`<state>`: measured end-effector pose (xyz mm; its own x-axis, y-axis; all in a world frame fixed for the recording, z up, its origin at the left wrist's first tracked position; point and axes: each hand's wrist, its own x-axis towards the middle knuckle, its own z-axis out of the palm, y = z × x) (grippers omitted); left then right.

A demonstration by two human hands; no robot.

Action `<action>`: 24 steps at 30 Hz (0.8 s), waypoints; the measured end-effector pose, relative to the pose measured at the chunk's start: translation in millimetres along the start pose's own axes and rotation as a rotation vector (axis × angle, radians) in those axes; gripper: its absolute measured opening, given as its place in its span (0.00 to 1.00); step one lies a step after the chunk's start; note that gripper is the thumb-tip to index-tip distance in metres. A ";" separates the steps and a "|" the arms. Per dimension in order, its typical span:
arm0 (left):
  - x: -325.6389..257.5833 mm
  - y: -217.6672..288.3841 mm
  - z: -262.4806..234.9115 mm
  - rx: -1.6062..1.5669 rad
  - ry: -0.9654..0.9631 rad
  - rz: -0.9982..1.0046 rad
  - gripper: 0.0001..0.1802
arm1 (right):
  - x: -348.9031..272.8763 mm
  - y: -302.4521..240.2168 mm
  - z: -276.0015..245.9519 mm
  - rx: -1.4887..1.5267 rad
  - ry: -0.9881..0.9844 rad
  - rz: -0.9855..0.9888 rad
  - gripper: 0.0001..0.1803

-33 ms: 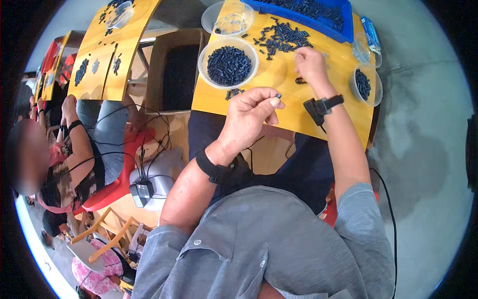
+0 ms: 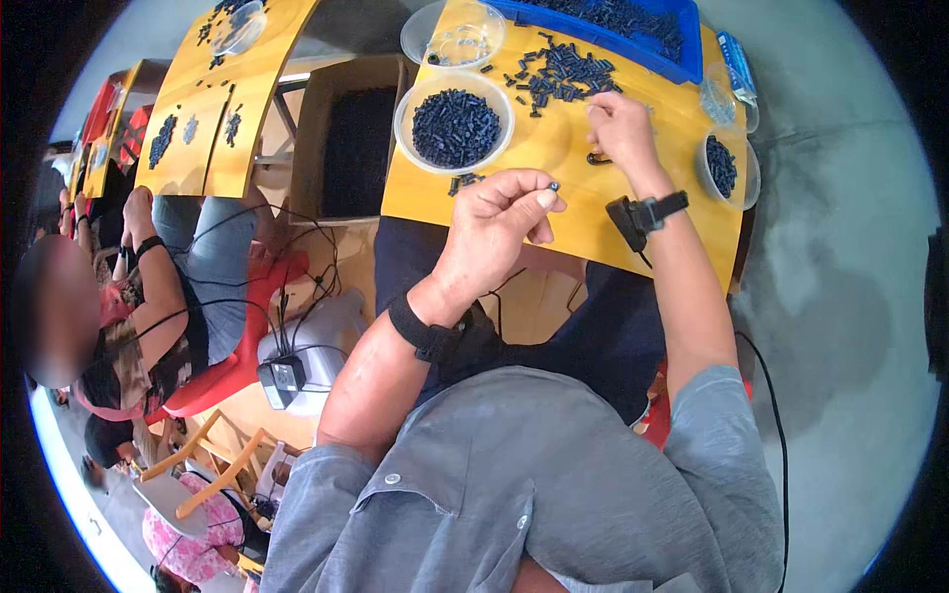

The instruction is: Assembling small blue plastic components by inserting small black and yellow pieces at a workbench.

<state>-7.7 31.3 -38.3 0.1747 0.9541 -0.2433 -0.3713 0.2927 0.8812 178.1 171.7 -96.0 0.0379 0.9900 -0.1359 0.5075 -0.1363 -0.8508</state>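
Between the thumb and forefinger of my left hand [image 2: 499,212] is a small black tube-shaped piece [image 2: 554,186], held above the near edge of the yellow table [image 2: 554,212]. My right hand [image 2: 621,130] is closed over the table, fingertips pinched together; whatever they hold, if anything, is too small to make out. Just beyond it lies a loose pile of small black tubes [image 2: 563,74]. A dark, shiny object [image 2: 597,158] lies beside the right hand, partly hidden by it. To the left, a round clear bowl [image 2: 400,128] is filled with black tubes.
A blue tray [image 2: 698,49] of black parts stands at the back. Clear tubs sit farther left, and one tub [image 2: 707,178] of black pieces is at the right edge. A cardboard box [image 2: 306,138] stands left of the table. Another person works at a neighbouring table [image 2: 188,84].
My right hand has shifted very slightly to the right. My left hand keeps its hold on the small black tube in the same place.
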 end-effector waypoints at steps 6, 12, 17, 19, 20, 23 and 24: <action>-2.2 7.1 11.5 0.014 -0.037 0.085 0.07 | -52.1 -33.1 -33.5 0.414 -0.175 0.046 0.08; -8.0 9.0 19.3 0.019 -0.059 0.115 0.06 | -96.3 -58.3 -52.5 0.747 -0.354 0.078 0.10; -9.8 9.7 22.5 -0.008 -0.048 0.112 0.06 | -115.1 -72.7 -58.3 0.876 -0.494 0.049 0.11; -9.8 10.8 22.9 -0.002 -0.044 0.112 0.06 | -118.9 -77.9 -59.9 0.895 -0.551 0.037 0.11; -9.9 10.8 22.1 -0.002 -0.044 0.112 0.06 | -119.1 -78.7 -60.7 0.895 -0.551 0.037 0.11; -10.8 11.0 19.1 0.056 -0.056 0.089 0.06 | -120.3 -81.2 -62.4 0.878 -0.599 0.019 0.11; -10.9 11.4 18.5 0.063 -0.065 0.092 0.07 | -120.6 -82.6 -62.3 0.884 -0.616 0.030 0.11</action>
<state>3.1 23.1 -18.1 0.2021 0.9700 -0.1353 -0.3307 0.1976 0.9228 185.2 65.8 22.3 -0.5253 0.8306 -0.1850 -0.2976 -0.3830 -0.8745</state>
